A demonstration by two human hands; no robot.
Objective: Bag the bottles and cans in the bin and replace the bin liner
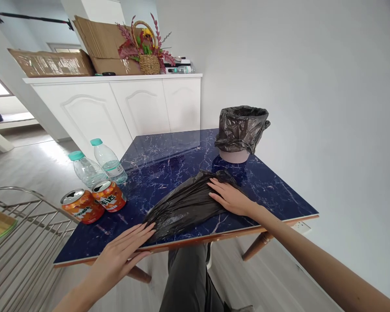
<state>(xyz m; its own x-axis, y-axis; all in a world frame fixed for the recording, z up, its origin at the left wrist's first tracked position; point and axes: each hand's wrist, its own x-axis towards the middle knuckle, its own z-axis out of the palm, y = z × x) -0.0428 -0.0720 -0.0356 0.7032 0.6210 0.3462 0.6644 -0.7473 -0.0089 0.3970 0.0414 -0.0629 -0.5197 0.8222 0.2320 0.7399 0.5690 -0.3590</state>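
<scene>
A black plastic garbage bag [188, 206] lies bunched lengthwise along the near side of the blue marbled table [162, 160]. On its left end rest the fingers of my left hand [120, 251], stretched out, with the thumb at the table's edge. My right hand [232, 198] lies flat on the bag's right end, fingers spread. Behind it stands a small light-coloured bin [234, 156], lined with another black bag [242, 130] folded over its rim. To the left are two orange soda cans [109, 196] with opened tops.
Two clear plastic bottles [108, 162] with teal caps stand behind the cans at the table's left edge. A metal-framed chair [29, 234] is at the left. A white cabinet [143, 104] holds cardboard boxes [52, 63] and a flower basket [149, 65]. A wall borders the right side.
</scene>
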